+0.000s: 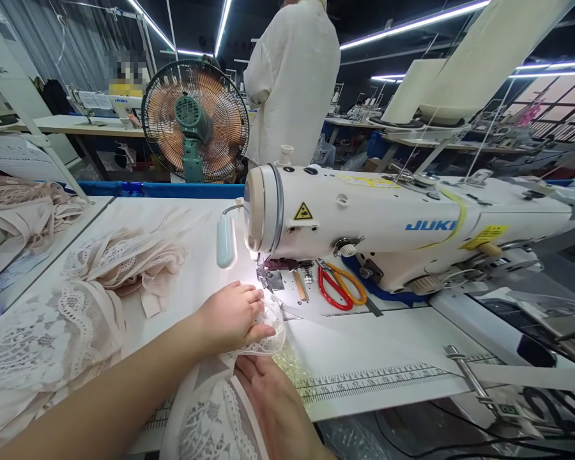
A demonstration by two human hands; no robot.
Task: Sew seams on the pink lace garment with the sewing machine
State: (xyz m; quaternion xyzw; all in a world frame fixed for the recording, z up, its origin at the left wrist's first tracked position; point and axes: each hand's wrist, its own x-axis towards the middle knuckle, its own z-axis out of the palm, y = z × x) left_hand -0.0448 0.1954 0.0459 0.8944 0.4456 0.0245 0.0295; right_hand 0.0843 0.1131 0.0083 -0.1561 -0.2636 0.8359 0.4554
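Two bare hands formed the grip at the white sewing machine with blue JUKI lettering (364, 207). The workpiece, a cream garment part of patterned lace and smooth fabric (220, 421), lay at the front edge of the white worktop (388, 342). Its upper end sat near the machine's needle area, and its lower end extended towards me.

My left grip (230, 321) was palm down on the upper lace, its fingers extended close together and its thumb set apart from them; it rested on the lace without closing round it. My right grip (275, 396) was below it, against the fabric edge. Part of its fingers was covered by the workpiece, so I cannot tell how far it was closed or whether it pinched the cloth.

A pair of metal scissors with one red and one orange handle loop (335, 295) lay right of the needle area. A black-marked measuring scale (374, 381) ran along the front of the worktop. Left of my grip were a heap of cream lace pieces (124, 255) and, nearer me, a broad cream lace piece (43, 338). Beyond the worktop stood a round fan with a green motor housing (191, 118) and a person in a white top (297, 83).
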